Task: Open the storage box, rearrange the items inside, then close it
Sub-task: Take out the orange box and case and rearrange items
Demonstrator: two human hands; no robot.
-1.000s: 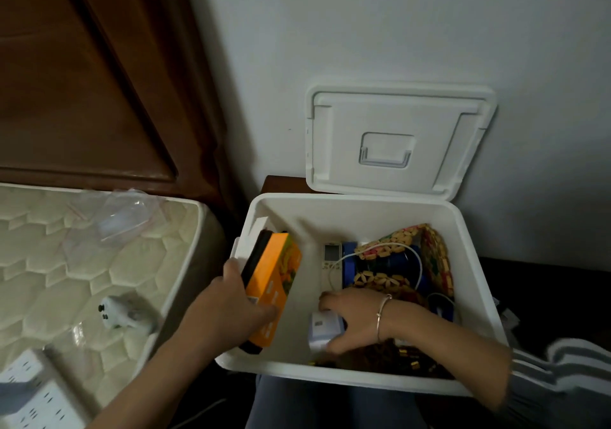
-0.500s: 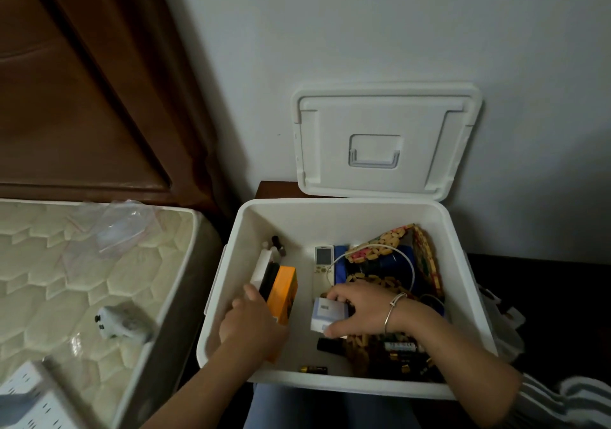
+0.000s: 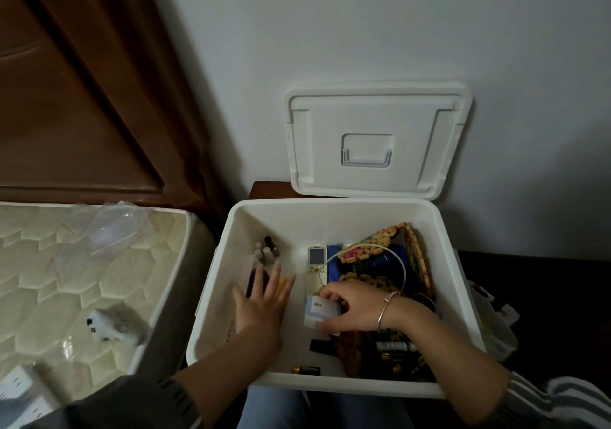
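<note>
A single head-worn view is given, aimed forward and steeply down. The open storage box (image 3: 330, 220) is seen from close above.

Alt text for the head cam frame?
Both hands are inside an open white storage box: the left hand lies flat on an orange box, the right hand grips a small white box. The lid stands against the wall.

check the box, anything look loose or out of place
One battery lies alone on the floor of the storage box by its front wall, apart from the other batteries heaped at front right. A white cable loops loosely over the woven mat.
</note>
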